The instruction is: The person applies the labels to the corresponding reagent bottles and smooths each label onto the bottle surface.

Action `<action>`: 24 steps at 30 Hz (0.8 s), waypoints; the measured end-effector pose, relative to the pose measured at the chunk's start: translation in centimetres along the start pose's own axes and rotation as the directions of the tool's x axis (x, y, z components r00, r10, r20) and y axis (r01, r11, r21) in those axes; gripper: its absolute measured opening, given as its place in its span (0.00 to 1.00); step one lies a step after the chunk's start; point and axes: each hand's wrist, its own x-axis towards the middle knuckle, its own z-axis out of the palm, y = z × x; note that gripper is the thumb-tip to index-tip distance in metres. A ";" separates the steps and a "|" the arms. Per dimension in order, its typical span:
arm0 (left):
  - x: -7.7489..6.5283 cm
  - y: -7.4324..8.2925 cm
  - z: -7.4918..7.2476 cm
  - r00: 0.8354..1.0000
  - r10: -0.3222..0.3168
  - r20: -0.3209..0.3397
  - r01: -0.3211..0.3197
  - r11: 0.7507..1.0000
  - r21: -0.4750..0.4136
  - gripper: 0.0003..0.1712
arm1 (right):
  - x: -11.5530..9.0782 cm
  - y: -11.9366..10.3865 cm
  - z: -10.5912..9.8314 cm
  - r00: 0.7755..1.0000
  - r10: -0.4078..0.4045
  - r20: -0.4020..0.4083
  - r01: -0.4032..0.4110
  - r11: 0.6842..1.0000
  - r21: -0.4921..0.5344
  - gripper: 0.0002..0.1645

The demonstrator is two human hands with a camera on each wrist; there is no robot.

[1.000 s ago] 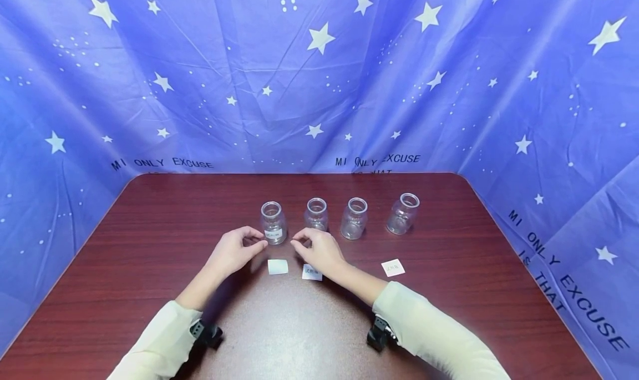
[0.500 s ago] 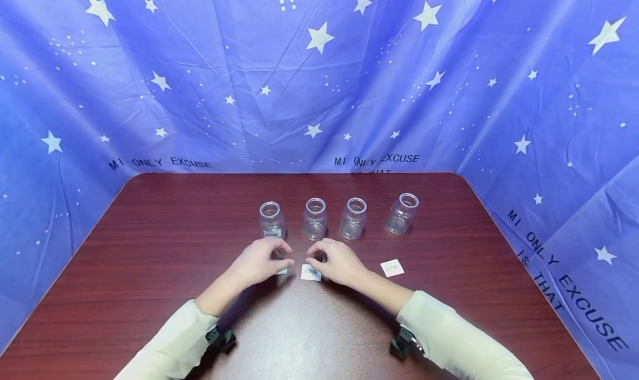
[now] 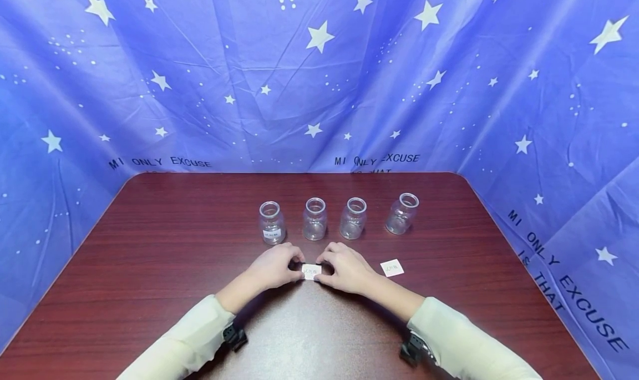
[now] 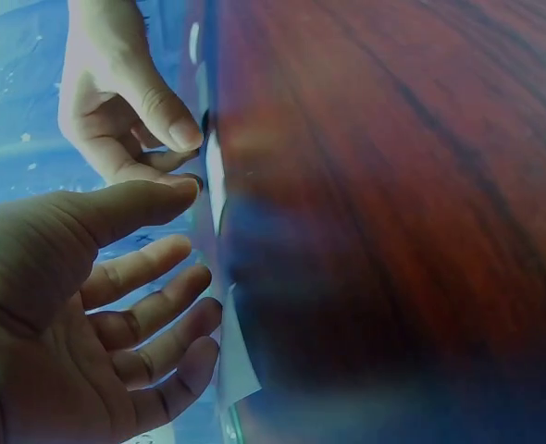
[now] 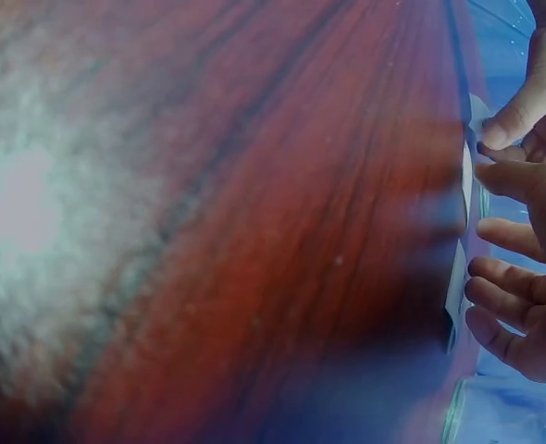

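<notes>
Four-sided white paper label (image 3: pixel 312 272), handwritten, lies flat on the table between my hands. My left hand (image 3: pixel 274 267) is at its left edge, thumb and index finger bent and apart. Against the right edge rests my right hand (image 3: pixel 344 269), its thumb and index fingertip also apart, near the lower and upper corners. Neither hand visibly pinches the paper. Another white slip (image 4: pixel 241 365) shows beside the left hand's lower fingers in the left wrist view; the hand hides it in the head view. Behind stands a glass jar (image 3: pixel 272 222) with a white label on its front.
Three unlabelled glass jars stand upright in a row to the right of the labelled one: a near jar (image 3: pixel 315 219), a middle jar (image 3: pixel 353 219) and a far-right jar (image 3: pixel 401 214). Another written label (image 3: pixel 391 267) lies right of my right hand on the brown table (image 3: pixel 175 230).
Both hands have come back from the labelled jar toward me, the left also shifting right and covering the blank slip. They now meet the middle label from either side. The jars stay put.
</notes>
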 end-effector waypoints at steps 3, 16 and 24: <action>0.1 0.1 0.2 1.000 0.010 0.008 -0.011 0.999 0.044 0.14 | -0.1 0.0 0.1 1.000 -0.016 0.005 0.016 1.000 -0.021 0.19; 0.3 0.2 0.3 0.999 0.020 0.027 -0.023 0.994 0.104 0.11 | -0.1 0.0 0.2 0.999 -0.041 0.007 0.041 0.999 -0.004 0.15; 0.2 0.3 0.1 0.999 0.034 0.026 -0.036 0.994 0.105 0.10 | 0.2 0.0 0.3 0.999 -0.045 0.026 0.045 0.999 -0.026 0.17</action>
